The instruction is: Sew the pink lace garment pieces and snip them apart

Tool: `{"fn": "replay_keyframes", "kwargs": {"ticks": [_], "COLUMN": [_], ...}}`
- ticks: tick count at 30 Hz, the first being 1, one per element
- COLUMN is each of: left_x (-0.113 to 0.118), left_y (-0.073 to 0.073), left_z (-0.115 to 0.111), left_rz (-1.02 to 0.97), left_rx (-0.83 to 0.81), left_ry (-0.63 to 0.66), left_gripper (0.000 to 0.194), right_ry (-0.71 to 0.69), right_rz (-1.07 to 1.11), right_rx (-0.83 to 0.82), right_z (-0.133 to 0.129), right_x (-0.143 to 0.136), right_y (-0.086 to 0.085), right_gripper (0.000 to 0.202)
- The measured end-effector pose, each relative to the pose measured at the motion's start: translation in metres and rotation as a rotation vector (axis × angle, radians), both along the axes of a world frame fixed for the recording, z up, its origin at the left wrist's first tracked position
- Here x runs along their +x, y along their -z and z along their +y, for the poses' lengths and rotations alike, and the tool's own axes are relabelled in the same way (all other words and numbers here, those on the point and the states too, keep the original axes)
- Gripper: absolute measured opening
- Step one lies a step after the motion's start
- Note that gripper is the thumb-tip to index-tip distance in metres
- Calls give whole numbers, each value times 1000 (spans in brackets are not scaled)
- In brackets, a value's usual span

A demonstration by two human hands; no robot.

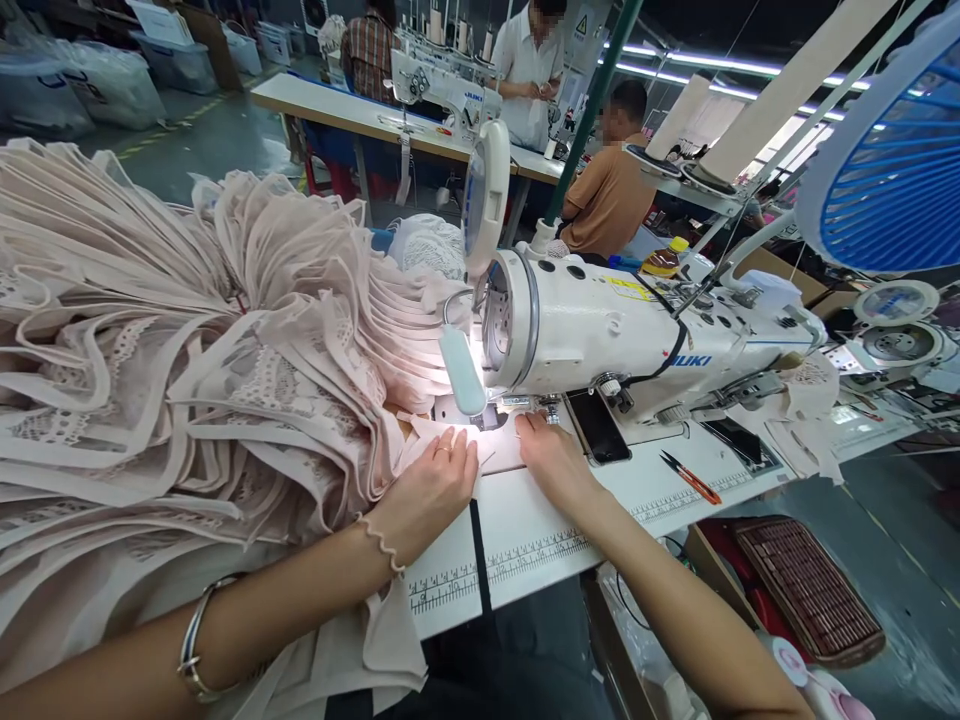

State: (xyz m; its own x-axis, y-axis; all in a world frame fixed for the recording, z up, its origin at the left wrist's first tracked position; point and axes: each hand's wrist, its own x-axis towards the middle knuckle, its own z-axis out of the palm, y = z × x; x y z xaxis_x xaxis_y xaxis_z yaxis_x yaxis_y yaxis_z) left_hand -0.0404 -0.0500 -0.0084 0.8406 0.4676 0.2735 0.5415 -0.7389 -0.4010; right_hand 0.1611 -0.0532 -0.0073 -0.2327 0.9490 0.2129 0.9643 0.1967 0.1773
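A white sewing machine (577, 320) stands over the table, its lamp lighting the needle area. Pale pink fabric (427, 432) lies at the machine's needle plate. My left hand (439, 475) has its fingers bent and pressed together on this fabric, just left of the needle. Close to the presser foot on the right, the fingertips of my right hand (547, 455) are pinched at the cloth's edge; what lies between them is mostly hidden. A pale green guard (462, 370) hangs in front of the needle. To the left, a large heap of lace-trimmed pink garment pieces (300, 400) reaches my left forearm.
A black phone (598, 425) lies by the machine's base. Orange-handled thread snips (691, 477) rest on the ruler-marked table (525, 555). A blue fan (892, 150) looms at upper right. Several people work behind, one in an orange shirt (611, 195).
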Motion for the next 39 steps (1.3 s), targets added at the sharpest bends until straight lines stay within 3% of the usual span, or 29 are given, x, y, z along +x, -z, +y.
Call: {"fn": "replay_keyframes", "kwargs": {"ticks": [6,9,13,15,19,25,29,33,36,39], "left_x": [-1,-5,-13,-13,-7,-4,-4,-3,-3,-2], "left_y": [3,0,-1,0,8,13,12,12,15,18], "left_z": [3,13,19,16,3,0,2,4,5,5], "left_rz": [-56,-163,-506,-591,-417,-216,-184,-185,-204,-201], "left_rx": [-28,-123,-396,-472,-324,-136,-110,-133,-112,-137], "left_ry": [59,40,-103,-38,90,61,71,79,100,98], "left_gripper": [38,36,44,51,50,44,42,42,42,43], "right_ry": [11,21,21,28,34,7,-6,-254,-413,-477], "right_rz": [89,177,244,283,366,414,504,638,622,588], "right_rx": [-231,-185,-70,-49,-43,-34,-134,-251,-126,-21], "right_z": [18,17,9,7,5,5,4,-1,-3,-3], "right_x": [-19,-31,-33,-31,-29,-31,-23,-2,9,9], "right_y": [-13,-8,4,8,10,9,3,-2,2,10], "right_gripper": [12,11,10,9,10,17,14,14,30,33]}}
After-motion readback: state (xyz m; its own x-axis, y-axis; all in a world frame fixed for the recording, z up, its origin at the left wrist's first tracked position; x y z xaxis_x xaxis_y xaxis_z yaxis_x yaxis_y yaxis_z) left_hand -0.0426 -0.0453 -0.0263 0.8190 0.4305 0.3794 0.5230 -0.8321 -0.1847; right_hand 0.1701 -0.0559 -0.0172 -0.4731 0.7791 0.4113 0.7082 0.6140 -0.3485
